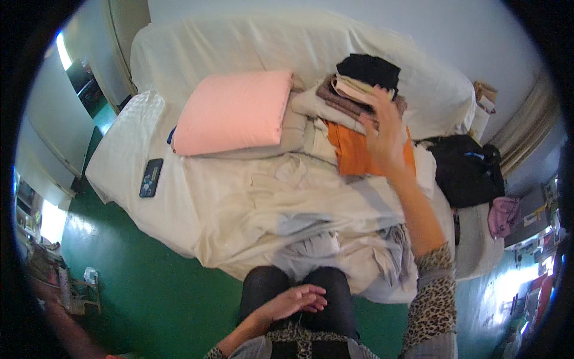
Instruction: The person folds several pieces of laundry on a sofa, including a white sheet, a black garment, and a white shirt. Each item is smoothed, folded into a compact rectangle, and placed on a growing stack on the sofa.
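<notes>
My right hand [383, 134], blurred, is raised with fingers apart in front of a stack of folded clothes; it shows no hold on anything. The stack has a black folded garment [368, 70] on top, with cream and brown folded cloths [336, 101] under it. An orange garment [350, 152] lies lower down, partly hidden by my hand and forearm. My left hand [302, 299] rests over my lap, empty, its fingers loosely curled and slightly apart. Left of the stack lies a thick pink folded bedding piece [233, 114] on beige cloth. Crumpled pale cloths [314, 242] lie before my knees.
A white sheet covers the sofa [179, 215]. A phone [151, 177] lies on its left side. At the right are a black bag [468, 175] and a pink cloth item [503, 217]. Another person's arm [67, 330] shows at the lower left over the green floor [157, 287].
</notes>
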Tool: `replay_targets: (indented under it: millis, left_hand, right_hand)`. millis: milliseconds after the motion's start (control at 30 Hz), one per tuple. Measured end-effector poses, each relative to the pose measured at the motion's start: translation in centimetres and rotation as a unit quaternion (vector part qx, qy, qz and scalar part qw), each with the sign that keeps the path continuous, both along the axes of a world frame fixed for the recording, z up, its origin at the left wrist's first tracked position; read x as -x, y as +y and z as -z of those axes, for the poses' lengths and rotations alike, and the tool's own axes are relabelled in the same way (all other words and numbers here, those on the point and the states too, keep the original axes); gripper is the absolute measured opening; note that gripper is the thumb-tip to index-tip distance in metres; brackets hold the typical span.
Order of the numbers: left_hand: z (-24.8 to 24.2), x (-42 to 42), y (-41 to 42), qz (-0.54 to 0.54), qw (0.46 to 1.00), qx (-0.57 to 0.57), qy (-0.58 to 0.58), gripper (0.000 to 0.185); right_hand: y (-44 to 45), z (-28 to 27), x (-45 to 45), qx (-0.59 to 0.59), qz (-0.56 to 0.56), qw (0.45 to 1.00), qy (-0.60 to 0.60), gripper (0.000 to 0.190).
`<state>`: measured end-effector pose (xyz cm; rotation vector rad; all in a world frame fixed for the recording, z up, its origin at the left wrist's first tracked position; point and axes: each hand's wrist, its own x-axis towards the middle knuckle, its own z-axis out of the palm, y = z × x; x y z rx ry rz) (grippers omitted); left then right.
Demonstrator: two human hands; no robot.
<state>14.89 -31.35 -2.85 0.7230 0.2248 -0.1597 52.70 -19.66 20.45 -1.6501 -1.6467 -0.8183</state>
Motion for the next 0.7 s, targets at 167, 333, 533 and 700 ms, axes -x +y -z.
replay_targets:
  millis: [167, 333, 533, 700]
  left_hand:
    - [-1.2, -0.3, 0.1, -0.003, 1.000, -0.008, 0.000, 0.042]
    - [-1.5, -0.1, 0.1, -0.006, 1.000, 0.002, 0.012, 0.044]
    - [-1.1, -1.2, 0.6, 0.005, 0.999, 0.038, 0.028, 0.044]
    - [-0.9, -1.7, 1.0, 0.006, 0.999, 0.023, 0.030, 0.047]
  right_hand:
    - [-12.2, 12.8, 4.1, 0.188, 0.019, 0.981, 0.050, 0.049]
    - [-15.3, 24.5, 4.4, 0.191, 0.099, 0.970, 0.113, 0.058]
    - [-16.4, 23.2, 4.2, 0.214, -0.006, 0.961, 0.173, 0.061]
    - [-16.1, 23.4, 5.3, 0.224, -0.009, 0.960, 0.165, 0.054]
